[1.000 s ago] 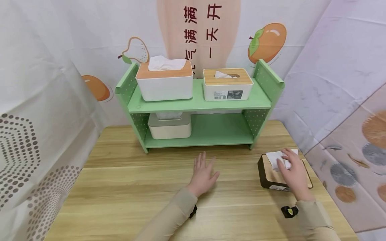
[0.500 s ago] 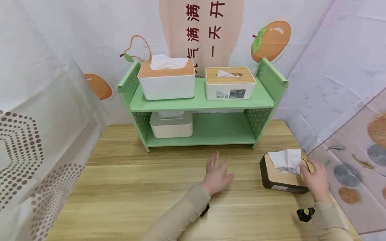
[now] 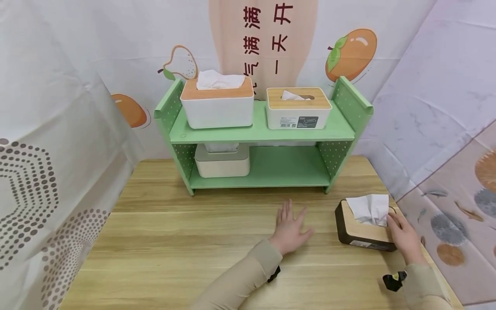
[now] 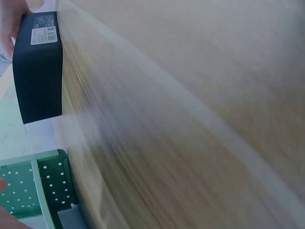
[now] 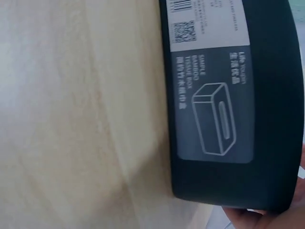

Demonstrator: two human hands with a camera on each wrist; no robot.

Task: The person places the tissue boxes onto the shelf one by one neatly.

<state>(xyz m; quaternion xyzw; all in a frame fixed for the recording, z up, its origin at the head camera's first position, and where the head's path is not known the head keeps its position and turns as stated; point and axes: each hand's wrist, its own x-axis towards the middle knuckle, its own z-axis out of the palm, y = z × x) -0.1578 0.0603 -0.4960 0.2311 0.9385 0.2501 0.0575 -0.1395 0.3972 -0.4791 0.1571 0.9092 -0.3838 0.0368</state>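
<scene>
A tissue box (image 3: 366, 228) with black sides and a light wooden top stands on the table's right side, a white tissue (image 3: 371, 209) sticking out of it. My right hand (image 3: 406, 237) grips the box's right end, thumb on the top near the tissue. In the right wrist view, fingers (image 5: 243, 217) bend round the end of the box, below its printed label (image 5: 214, 109). My left hand (image 3: 291, 232) is over the table left of the box, fingers spread and holding nothing. The left wrist view shows the tissue box (image 4: 38, 71) apart from this hand.
A green two-tier shelf (image 3: 286, 165) stands at the back. On its top tier are a large white tissue box (image 3: 218, 112) and a smaller white one (image 3: 298, 116) with wooden lids. A cream tissue box (image 3: 222, 168) sits below on the left. Printed curtains surround the table.
My right hand has moved off the tissue on top to the right end of the box. My left hand has moved rightwards, toward the box. The tissue now hangs uncovered.
</scene>
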